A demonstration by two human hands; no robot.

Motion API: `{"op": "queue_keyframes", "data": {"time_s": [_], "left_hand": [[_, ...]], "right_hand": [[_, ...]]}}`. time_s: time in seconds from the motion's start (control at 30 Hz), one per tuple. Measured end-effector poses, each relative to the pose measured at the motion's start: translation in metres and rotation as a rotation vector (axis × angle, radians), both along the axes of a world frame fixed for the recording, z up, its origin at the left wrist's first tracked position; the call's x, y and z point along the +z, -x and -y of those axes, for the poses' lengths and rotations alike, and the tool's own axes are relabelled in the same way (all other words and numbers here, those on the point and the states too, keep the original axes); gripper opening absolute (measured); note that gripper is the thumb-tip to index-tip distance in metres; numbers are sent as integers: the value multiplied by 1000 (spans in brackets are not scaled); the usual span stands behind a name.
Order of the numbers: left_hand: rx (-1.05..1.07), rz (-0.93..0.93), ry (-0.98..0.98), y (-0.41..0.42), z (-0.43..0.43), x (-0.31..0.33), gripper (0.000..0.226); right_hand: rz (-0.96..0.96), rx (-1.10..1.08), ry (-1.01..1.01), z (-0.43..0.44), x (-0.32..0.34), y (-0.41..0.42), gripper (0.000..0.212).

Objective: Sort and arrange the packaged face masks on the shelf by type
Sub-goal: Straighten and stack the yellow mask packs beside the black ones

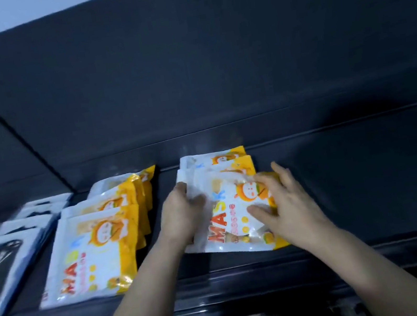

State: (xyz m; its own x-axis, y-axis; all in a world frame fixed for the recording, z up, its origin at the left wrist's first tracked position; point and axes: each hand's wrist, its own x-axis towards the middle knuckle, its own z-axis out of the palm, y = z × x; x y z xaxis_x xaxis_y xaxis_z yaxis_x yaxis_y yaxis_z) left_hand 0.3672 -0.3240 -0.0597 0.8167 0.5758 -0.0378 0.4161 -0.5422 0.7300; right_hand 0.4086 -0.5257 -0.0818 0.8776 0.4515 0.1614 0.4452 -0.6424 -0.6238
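Head view, looking down over both forearms at a dark shelf (358, 188). Gripping the top packet (229, 220) of the right-hand pile with the left hand (183, 214): fingers curled round its left edge, thumb on the face. Pressing on the same packet with the right hand (283, 200): thumb flat on the print, fingers spread and mostly straight across the yellow right edge.

Lying flat between the two hands, long axis running from the shelf front toward the back wall, a little askew to the orange packets beneath (215, 158). Probably calling for a small twist and a push toward the back to square it up. Equally near to both hands, one at each long side.

Just to the left, apart by a strip of bare shelf, a matching pile (98, 248) of the same orange kind. Further left, black-and-white packets (1, 261), cut off by the frame edge.

Hidden under the right palm: part of the packet's right edge. Impossible to tell whether those fingertips hook underneath. Not countable: the packets in either pile. Small print blurred. On the lower shelf (280, 297), only blurred scraps of packaging, cut off at the bottom.
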Motion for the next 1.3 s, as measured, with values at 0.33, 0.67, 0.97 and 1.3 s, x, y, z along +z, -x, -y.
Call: {"op": "queue_keyframes", "data": {"time_s": [0.33,0.67,0.97,1.3], "left_hand": [[-539,-376,-299,40,-31,7,94],[-593,-441,-411,33,-36,13,107],[-587,-385,-295,46,-46,25,98],[-425,8,-409,67,-90,34,54]], "right_hand": [[-146,157,224,-44,12,7,67],[-189,141,273,-53,14,20,70],[-86,96,306,-61,16,26,59],[141,149,226,-100,23,56,40]]}}
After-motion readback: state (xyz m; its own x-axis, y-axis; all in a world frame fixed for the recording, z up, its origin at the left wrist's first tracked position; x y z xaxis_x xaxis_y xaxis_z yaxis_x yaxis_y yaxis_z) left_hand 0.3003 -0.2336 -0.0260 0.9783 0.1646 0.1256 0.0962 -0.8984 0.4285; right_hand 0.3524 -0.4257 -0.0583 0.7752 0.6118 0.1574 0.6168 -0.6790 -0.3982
